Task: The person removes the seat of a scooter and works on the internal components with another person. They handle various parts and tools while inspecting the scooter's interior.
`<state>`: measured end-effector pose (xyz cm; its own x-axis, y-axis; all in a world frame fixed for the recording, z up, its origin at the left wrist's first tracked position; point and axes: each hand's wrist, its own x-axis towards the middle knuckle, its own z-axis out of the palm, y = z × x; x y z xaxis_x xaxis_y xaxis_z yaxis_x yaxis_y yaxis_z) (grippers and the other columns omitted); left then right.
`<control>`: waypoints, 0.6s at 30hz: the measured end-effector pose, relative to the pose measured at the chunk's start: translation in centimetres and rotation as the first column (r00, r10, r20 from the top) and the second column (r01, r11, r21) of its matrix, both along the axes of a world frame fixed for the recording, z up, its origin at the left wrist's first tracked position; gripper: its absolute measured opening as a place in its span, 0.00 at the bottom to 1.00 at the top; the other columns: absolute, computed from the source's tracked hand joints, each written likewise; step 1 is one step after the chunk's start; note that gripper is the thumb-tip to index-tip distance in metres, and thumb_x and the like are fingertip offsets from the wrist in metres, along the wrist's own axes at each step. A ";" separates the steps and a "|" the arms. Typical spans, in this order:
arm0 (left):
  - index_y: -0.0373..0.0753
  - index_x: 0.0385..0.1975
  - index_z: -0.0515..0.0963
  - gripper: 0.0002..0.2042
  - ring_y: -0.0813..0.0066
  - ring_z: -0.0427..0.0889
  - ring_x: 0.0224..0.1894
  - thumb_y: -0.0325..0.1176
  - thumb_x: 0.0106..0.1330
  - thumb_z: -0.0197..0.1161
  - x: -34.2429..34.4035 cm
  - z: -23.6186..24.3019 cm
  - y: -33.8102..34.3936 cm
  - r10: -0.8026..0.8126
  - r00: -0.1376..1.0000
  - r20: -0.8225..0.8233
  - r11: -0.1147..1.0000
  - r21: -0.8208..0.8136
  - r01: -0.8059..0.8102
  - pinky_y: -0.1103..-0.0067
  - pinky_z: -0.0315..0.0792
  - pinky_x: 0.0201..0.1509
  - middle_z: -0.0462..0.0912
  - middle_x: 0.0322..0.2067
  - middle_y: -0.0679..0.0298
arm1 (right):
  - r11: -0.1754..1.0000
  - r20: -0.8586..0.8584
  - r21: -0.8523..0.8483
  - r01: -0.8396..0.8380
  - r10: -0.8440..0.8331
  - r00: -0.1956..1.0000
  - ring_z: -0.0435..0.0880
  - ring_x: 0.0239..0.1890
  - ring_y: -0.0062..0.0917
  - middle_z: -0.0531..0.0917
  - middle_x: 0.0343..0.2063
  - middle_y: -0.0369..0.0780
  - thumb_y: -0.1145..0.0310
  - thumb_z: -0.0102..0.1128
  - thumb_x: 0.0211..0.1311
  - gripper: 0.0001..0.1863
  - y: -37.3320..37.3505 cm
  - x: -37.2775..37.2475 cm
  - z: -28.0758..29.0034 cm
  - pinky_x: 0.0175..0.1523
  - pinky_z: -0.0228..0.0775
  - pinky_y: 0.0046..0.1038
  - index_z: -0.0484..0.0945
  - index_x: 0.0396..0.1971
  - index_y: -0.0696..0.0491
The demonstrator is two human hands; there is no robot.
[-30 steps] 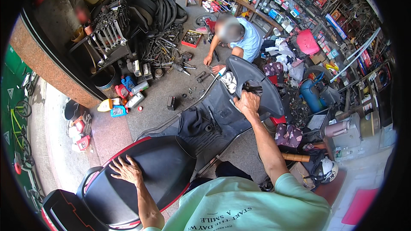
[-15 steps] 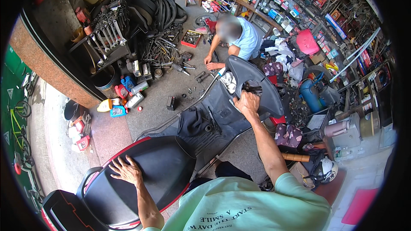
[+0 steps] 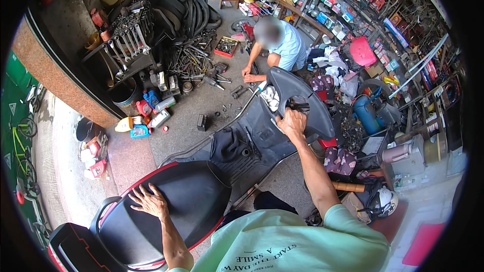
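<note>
My left hand point(image 3: 149, 200) lies spread on the black, red-edged seat point(image 3: 194, 206) of a scooter. At the scooter's front, my right hand point(image 3: 291, 123) is wrapped over a part of the dark front panel point(image 3: 320, 116); its fingertips are partly hidden. White cloth point(image 3: 268, 98) sits in a pocket of that panel. Dark crumpled material point(image 3: 227, 146) lies on the footboard. A co-worker in a light blue shirt point(image 3: 290, 45) crouches beyond the scooter's front, hands low by the floor.
Scattered wrenches and tools point(image 3: 191, 58), loose parts and oil bottles point(image 3: 140, 131) lie beyond the scooter. A tool rack point(image 3: 128, 45) and tires stand left. Crowded shelves point(image 3: 383, 45), a blue tank point(image 3: 368, 116) and a helmet point(image 3: 383, 202) are right. Bicycles point(image 3: 25, 161) stand outside, far left.
The co-worker's hands have shifted slightly leftward and closer together near the floor. My hands and the scooter have not visibly moved.
</note>
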<state>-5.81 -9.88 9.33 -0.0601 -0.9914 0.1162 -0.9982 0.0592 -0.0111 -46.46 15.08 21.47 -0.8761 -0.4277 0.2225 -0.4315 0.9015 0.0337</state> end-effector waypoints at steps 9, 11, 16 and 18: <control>0.42 0.54 0.71 0.26 0.59 0.49 0.68 0.55 0.66 0.43 0.0 0.0 0.1 -0.004 1.000 -0.011 1.000 -0.010 0.004 0.51 0.38 0.66 0.61 0.62 0.59 | 1.000 -0.014 -0.006 -0.003 0.003 1.000 0.82 0.26 0.39 0.81 0.20 0.48 0.54 0.65 0.44 0.18 0.1 -0.2 -0.5 0.35 0.73 0.36 0.80 0.20 0.56; 0.42 0.54 0.71 0.26 0.58 0.49 0.68 0.55 0.66 0.43 0.0 -0.1 0.1 -0.004 1.000 -0.011 1.000 -0.015 0.004 0.51 0.38 0.66 0.61 0.62 0.59 | 1.000 -0.008 -0.004 -0.003 0.003 1.000 0.82 0.26 0.39 0.81 0.20 0.48 0.54 0.65 0.44 0.18 0.1 -0.1 -0.3 0.35 0.73 0.36 0.80 0.20 0.56; 0.42 0.54 0.72 0.26 0.58 0.50 0.68 0.55 0.66 0.43 0.0 0.0 0.1 -0.007 1.000 -0.009 1.000 -0.015 0.007 0.51 0.38 0.66 0.62 0.62 0.59 | 1.000 -0.017 -0.016 -0.014 0.014 1.000 0.82 0.26 0.39 0.81 0.20 0.48 0.55 0.65 0.44 0.17 0.2 -0.2 -0.4 0.35 0.73 0.37 0.80 0.20 0.56; 0.42 0.54 0.72 0.26 0.58 0.50 0.68 0.55 0.66 0.43 0.0 0.1 0.1 -0.005 1.000 -0.005 1.000 -0.012 0.005 0.51 0.39 0.66 0.62 0.62 0.59 | 1.000 -0.013 -0.017 -0.012 0.012 1.000 0.82 0.26 0.39 0.81 0.20 0.48 0.55 0.65 0.44 0.17 0.2 -0.2 -0.4 0.35 0.73 0.37 0.80 0.20 0.56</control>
<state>-5.79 -9.81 9.39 -0.0642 -0.9897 0.1282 -0.9979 0.0639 -0.0064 -46.66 15.24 21.02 -0.8679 -0.4341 0.2415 -0.4418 0.8968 0.0242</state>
